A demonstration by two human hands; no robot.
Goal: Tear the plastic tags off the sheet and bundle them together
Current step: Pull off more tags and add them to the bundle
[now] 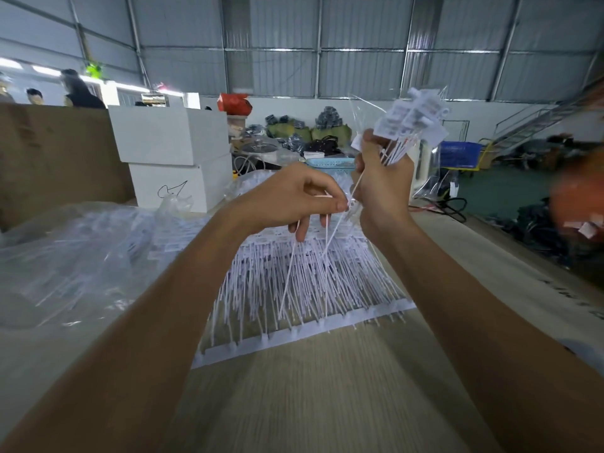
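On the wooden tabletop (pixel 320 397) lies the sheet (pixel 294 289) of white tags. Above it, the left hand (pixel 294 197) pinches one thin tag strand (pixel 291 273), and the right hand (pixel 382 188) grips a raised bundle (pixel 411 119) of torn-off tags.

We note a warehouse with grey corrugated metal walls (pixel 359 44) on steel framing, a pale wood-grain table (pixel 310 403), two stacked white boxes (pixel 173 158), a brown cardboard panel (pixel 55 152), a metal staircase (pixel 539 122) at right and a green floor (pixel 500 188).
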